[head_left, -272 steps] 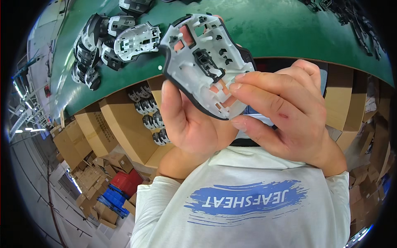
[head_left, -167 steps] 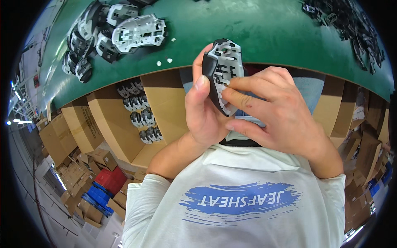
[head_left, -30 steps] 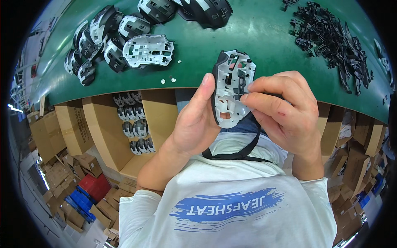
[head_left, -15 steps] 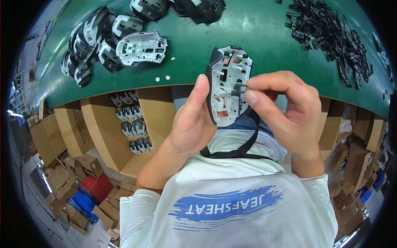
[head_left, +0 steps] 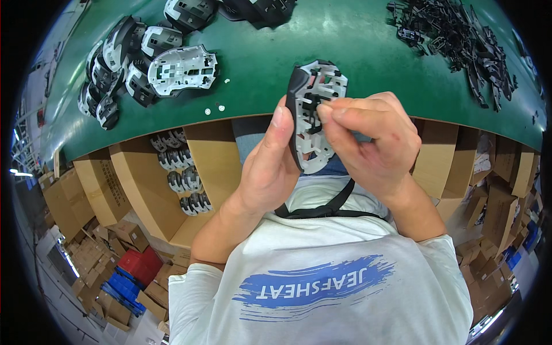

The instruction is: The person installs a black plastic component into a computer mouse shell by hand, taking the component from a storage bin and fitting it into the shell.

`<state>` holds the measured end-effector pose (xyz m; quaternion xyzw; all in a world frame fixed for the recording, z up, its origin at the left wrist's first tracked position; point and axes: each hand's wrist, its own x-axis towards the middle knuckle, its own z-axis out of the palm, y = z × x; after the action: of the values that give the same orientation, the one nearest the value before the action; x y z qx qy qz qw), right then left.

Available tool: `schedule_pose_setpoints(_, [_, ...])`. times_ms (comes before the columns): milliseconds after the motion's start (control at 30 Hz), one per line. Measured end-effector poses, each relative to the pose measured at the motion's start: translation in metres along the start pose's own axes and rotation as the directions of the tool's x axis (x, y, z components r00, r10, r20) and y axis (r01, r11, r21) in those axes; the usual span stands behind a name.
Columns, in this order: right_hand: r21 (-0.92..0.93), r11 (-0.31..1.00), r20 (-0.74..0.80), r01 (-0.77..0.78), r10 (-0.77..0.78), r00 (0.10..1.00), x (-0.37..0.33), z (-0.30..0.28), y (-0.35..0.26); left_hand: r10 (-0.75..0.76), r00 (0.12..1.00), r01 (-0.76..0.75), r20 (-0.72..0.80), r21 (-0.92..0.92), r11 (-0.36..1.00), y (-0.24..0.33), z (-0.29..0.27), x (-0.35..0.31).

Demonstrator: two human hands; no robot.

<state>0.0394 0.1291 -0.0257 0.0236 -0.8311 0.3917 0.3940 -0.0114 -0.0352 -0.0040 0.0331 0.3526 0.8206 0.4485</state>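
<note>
My left hand (head_left: 265, 167) is wrapped around a hollow plastic shell (head_left: 309, 140), black outside with a white ribbed inside. The shell stands tilted, its open inner side toward my right hand. The thumb of the left hand lies along the black edge. My right hand (head_left: 376, 133) pinches a small black plastic clip-like part (head_left: 314, 113) against the middle of the white inside. The fingertips cover much of this part, and I cannot tell whether it is seated.
Similar shells (head_left: 184, 71) are heaped at the table's far left, with small white discs (head_left: 207, 111) near them. A pile of small black parts (head_left: 454, 43) lies far right on the green table (head_left: 345, 34). Below the edge, a cardboard box (head_left: 141, 172) holds rows of shells.
My right hand has moved left and brought the black part from the shell's right edge to its middle. The left hand has turned the shell slightly edge-on.
</note>
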Motion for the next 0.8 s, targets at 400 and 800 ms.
schedule_pose_setpoints(400, [-0.112,0.99,0.311,0.09,-0.051,0.949,0.016,-0.03,-0.005,-0.074,0.997,0.071,-0.018,-0.132,0.989,-0.006,-0.007,-0.002])
schedule_pose_setpoints(800, [-0.052,0.99,0.524,-0.128,0.136,0.841,0.004,-0.056,-0.046,0.061,0.998,-0.052,-0.035,0.219,0.974,-0.01,-0.003,-0.004])
